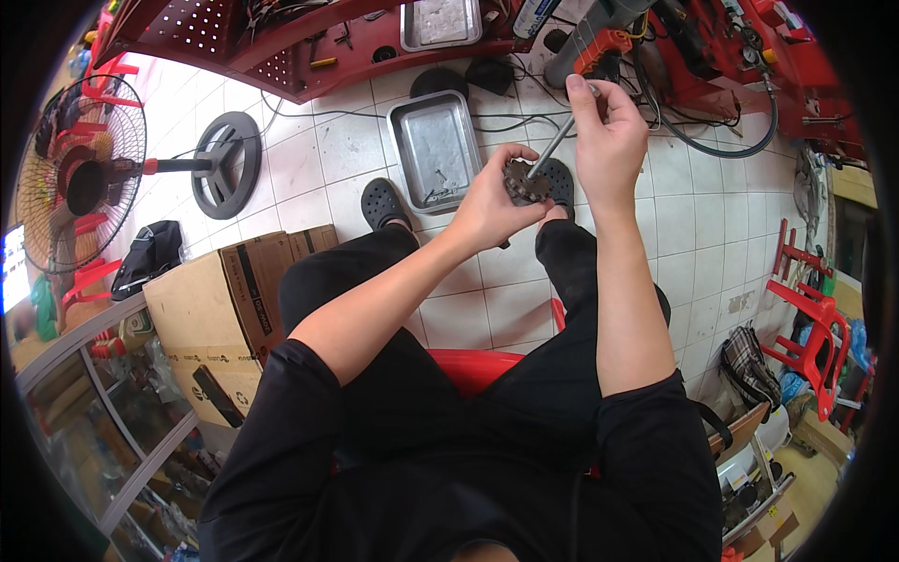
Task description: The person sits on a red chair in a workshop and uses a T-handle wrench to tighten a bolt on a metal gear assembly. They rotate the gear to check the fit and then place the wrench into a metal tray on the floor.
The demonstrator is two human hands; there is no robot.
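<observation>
My left hand is closed around a dark, round metal part with a toothed edge, held above the floor between my knees. In my right hand, thumb and fingers pinch the upper end of a slim metal rod. The rod slants down and its lower end meets the face of the toothed part; its tip is hidden there. What sort of tool the rod is, I cannot make out. Just beyond my left hand, a grey metal tray lies on the floor with several small metal pieces in its near end.
A red workbench spans the far side, bearing another metal tray. Cables and a black hose run near it. At left stand a fan and cardboard boxes. A red chair is at right.
</observation>
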